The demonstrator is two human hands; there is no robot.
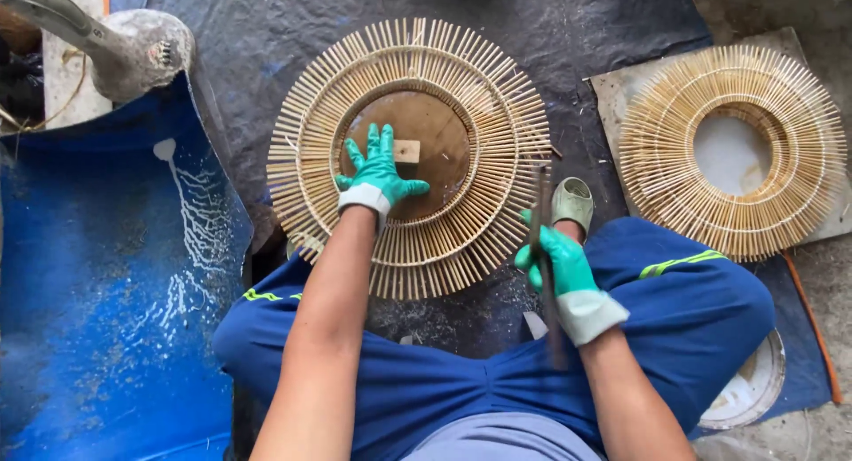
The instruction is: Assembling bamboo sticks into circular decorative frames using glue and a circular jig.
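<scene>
A round sunburst frame of pale bamboo sticks (410, 159) lies on a dark tarpaulin (266, 35) on the floor, between the person's knees. The green-gloved left hand (377, 173) rests flat, fingers spread, on its brown wooden centre disc (439, 146), just beside a small wooden block (406, 150). The green-gloved right hand (557, 264) has its fingers closed around a thin dark rod (543, 257) at the frame's right edge. A second, similar bamboo ring (732, 150) lies on a grey board (612, 93) well apart to the right. A blue plastic barrel (106, 275) stands at left.

- left hand (380, 173) in green glove, fingers spread, palm pressed flat, forearm bare and stretched forward
- right hand (559, 261) in green glove, fist closed in a grip, forearm bare, wrist angled inward
</scene>
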